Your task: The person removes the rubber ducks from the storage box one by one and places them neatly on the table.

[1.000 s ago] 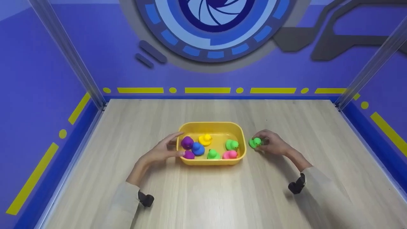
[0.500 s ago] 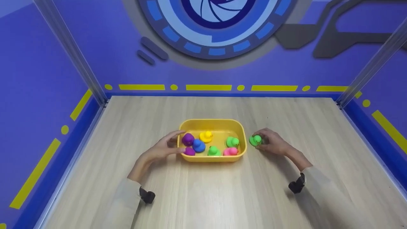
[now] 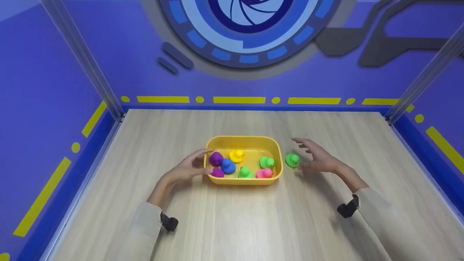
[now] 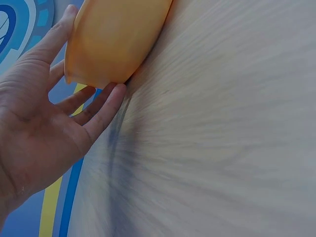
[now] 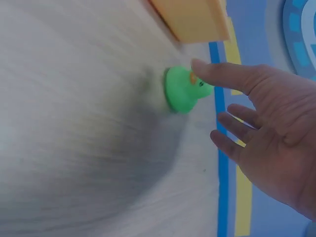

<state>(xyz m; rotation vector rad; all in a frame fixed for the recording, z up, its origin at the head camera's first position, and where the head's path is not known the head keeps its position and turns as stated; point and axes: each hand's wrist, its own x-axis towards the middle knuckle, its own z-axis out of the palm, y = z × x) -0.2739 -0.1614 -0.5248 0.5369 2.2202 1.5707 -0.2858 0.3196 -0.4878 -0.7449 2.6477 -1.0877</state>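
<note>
1 green duck [image 3: 292, 160] | left hand [image 3: 184, 169]: well apart | right hand [image 3: 319, 158]: near

Widely passable across the near surface [image 3: 232, 217] and behind the yellow tub [image 3: 243, 181], as far as the blue back panel [image 3: 232, 88]. Barred at the tub's left end by the left hand [image 3: 185, 170]. Tight between its right wall and the outer green rubber duck [image 3: 292, 160], flanked by the right hand [image 3: 319, 158]. Inside, roomiest between the yellow duck [image 3: 236, 156] and right wall, toward the back.

Ducks [image 3: 228, 166] in tub [image 3: 244, 182] on table [image 3: 246, 217], lone duck [image 3: 292, 160] between tub and right hand [image 3: 320, 156]
</note>
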